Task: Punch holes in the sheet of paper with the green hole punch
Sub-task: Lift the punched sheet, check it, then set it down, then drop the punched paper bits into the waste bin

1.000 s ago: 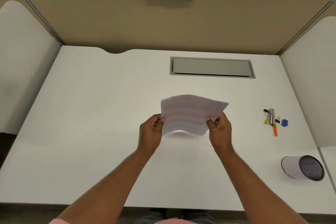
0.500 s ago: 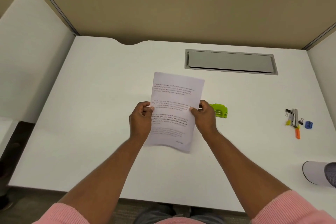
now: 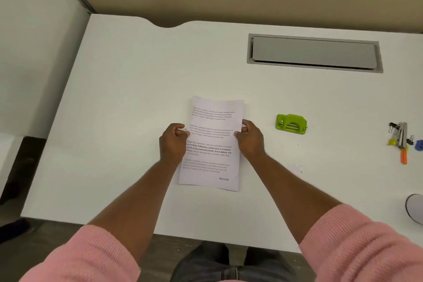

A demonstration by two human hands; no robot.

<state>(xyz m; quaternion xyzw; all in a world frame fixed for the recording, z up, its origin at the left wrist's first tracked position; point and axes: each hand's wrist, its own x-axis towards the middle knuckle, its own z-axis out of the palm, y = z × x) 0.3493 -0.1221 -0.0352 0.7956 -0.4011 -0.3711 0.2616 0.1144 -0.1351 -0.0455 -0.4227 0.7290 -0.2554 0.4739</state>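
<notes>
While both hands pinch the printed sheet of paper at its long edges, no hole has yet been punched. The left hand has its grip closed on the left edge at mid-height, thumb on top; the right hand has its grip closed on the right edge opposite. The sheet lies portrait, text upward, low over or on the white bench; contact cannot be confirmed.

The green hole punch stands on the bench to the right of the sheet, near it but clear of it and untouched. Further right of the punch lie a stapler with binder clips; beyond the punch, toward the partition, sits a grey cable hatch.

Assessed risks:
- The sheet is thin and limp; fed one-handed into the punch, it would likely buckle or enter skewed, giving off-line holes.
- Shallow insertion would place holes too near the edge, inviting tearing.
- The punch appears light and unrestrained; pressing off-centre could slide or tip it.
- Punching the wrong edge would cut the printed text.
</notes>
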